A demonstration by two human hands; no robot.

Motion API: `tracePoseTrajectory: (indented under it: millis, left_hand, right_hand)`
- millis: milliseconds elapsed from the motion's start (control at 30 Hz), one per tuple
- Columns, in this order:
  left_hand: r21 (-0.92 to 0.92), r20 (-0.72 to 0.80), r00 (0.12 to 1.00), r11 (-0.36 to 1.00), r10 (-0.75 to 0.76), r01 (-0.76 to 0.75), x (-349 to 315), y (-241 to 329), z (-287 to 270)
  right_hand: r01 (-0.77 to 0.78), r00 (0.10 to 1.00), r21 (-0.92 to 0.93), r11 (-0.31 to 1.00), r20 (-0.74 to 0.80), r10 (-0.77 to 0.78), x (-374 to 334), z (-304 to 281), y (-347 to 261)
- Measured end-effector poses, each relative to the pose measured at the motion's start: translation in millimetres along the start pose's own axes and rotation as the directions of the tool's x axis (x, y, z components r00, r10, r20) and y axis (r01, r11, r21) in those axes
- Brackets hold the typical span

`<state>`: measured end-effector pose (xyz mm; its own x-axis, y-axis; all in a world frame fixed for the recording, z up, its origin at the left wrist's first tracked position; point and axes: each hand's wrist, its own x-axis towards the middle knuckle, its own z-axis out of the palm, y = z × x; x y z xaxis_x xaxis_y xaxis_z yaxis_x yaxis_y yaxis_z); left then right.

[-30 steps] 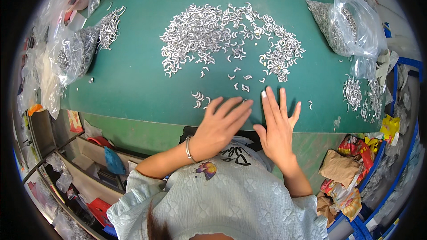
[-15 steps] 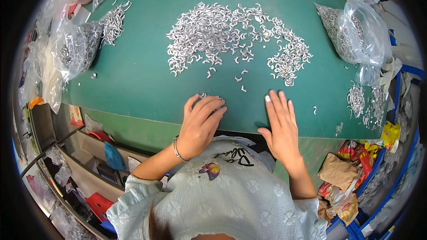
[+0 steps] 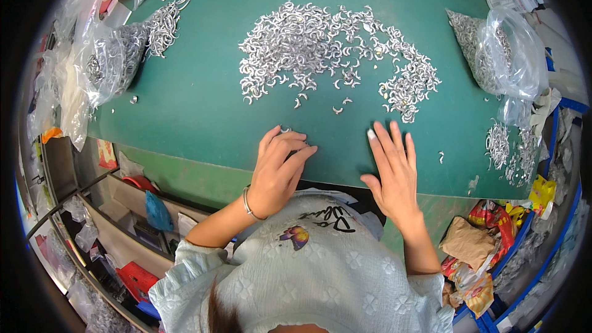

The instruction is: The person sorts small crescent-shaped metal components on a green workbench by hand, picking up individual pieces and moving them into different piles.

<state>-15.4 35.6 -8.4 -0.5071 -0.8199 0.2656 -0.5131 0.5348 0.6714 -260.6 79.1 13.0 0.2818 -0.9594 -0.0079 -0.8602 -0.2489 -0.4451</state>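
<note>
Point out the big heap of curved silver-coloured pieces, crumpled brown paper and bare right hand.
Curved silver-coloured heap [image 3: 288, 46]: head view, dense middle.
Crumpled brown paper [image 3: 467, 240]: head view, middle.
Bare right hand [image 3: 396, 184]: head view, its back.

Looking at a ton of silvery crescent pieces [image 3: 287, 49], small, thin and shiny. Mostly heaped in one jumbled pile at 12 o'clock from mid-view, lying every which way. Thins into a looser arc, then bunches up again around 2. Got a few strays [image 3: 337, 111] between 12 and 2, plus a lone crescent [image 3: 441, 157] at 3.
</note>
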Motion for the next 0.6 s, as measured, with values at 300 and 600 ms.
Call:
tracePoseTrajectory:
  millis: [300,600]
  left_hand:
    - [-0.003,-0.060,0.998,1.000,-0.010,0.010,11.5,4.5,2.9]
    - [0.038,-0.012,1.000,0.999,-0.007,0.008,15.2,7.9,1.6]
  right_hand:
    - [0.008,0.996,-0.127,0.992,0.087,0.003,35.1,-6.1,-8.5]
    - [-0.206,0.979,-0.121,0.971,-0.030,0.204,-42.7,-8.9,23.0]
